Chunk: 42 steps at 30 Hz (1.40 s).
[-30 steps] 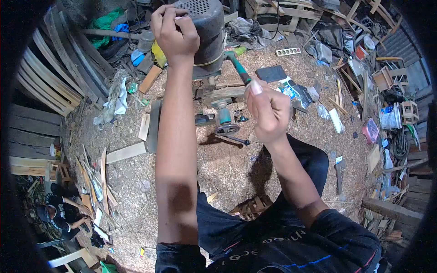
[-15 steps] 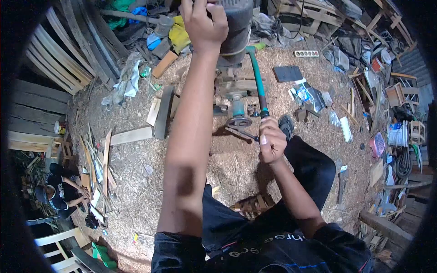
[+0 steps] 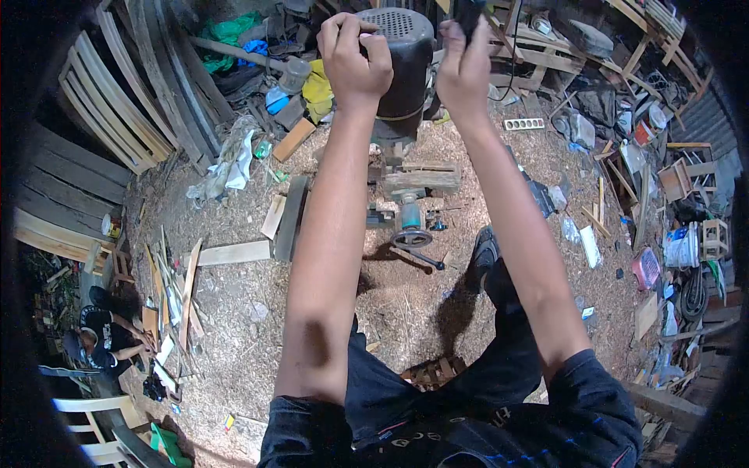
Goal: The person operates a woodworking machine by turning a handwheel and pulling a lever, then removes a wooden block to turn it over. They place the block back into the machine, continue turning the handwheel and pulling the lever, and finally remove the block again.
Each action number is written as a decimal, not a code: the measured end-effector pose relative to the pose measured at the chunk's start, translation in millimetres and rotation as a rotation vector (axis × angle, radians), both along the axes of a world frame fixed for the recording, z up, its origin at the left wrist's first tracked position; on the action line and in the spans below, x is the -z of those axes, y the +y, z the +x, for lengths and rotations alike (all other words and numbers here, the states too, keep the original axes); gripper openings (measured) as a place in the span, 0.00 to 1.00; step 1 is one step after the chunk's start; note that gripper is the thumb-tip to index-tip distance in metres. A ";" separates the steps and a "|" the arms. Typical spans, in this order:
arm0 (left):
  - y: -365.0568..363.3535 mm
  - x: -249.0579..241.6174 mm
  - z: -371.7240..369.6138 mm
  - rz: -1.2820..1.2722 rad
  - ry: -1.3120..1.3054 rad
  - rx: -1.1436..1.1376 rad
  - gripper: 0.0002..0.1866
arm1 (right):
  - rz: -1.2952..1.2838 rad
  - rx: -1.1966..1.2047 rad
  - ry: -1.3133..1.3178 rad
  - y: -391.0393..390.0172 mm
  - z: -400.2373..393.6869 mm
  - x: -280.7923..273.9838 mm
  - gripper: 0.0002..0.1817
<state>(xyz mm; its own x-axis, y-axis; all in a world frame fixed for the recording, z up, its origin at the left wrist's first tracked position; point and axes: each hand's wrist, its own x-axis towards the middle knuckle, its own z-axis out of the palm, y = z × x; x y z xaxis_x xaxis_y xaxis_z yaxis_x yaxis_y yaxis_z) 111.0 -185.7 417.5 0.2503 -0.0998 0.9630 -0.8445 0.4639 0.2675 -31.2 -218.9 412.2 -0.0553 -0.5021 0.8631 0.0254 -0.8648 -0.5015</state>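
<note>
A dark cylindrical motor housing [image 3: 407, 66] with a perforated top stands upright at the top centre. My left hand [image 3: 355, 58] lies against its left edge, fingers curled at the rim. To the right of the housing, my right hand [image 3: 464, 66] is raised and closed around the dark grip of a long lever [image 3: 470, 14]; the rest of the lever is hidden. Below the motor is a wood block [image 3: 423, 179] at the machine's bed. A green machine part [image 3: 409, 212] carries a round handwheel [image 3: 412, 239] with a crank.
Sawdust covers the floor [image 3: 390, 312], with wood offcuts [image 3: 234, 253] to the left. A power strip [image 3: 523, 124] lies at the upper right. Another person [image 3: 101, 339] crouches at the far left. Curved slats [image 3: 109, 109] lean at the upper left; my shoe [image 3: 485, 248] is beside the handwheel.
My right hand has swung up from beside the handwheel to beside the motor, bringing the green lever's dark grip with it. My left hand stays at the motor housing. The view has shifted slightly.
</note>
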 end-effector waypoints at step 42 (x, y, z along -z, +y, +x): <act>69.4 49.4 -13.4 0.249 0.148 -0.027 0.26 | 0.304 0.258 0.563 -132.7 -20.8 111.0 0.16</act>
<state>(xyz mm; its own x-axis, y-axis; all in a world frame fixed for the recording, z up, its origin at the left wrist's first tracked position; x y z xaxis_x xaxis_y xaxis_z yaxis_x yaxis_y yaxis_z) 97.6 -116.3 368.1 0.3924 -0.3200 0.8623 -0.7990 0.3459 0.4919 -52.1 -351.5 301.2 0.2094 -0.7575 0.6183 -0.4981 -0.6268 -0.5992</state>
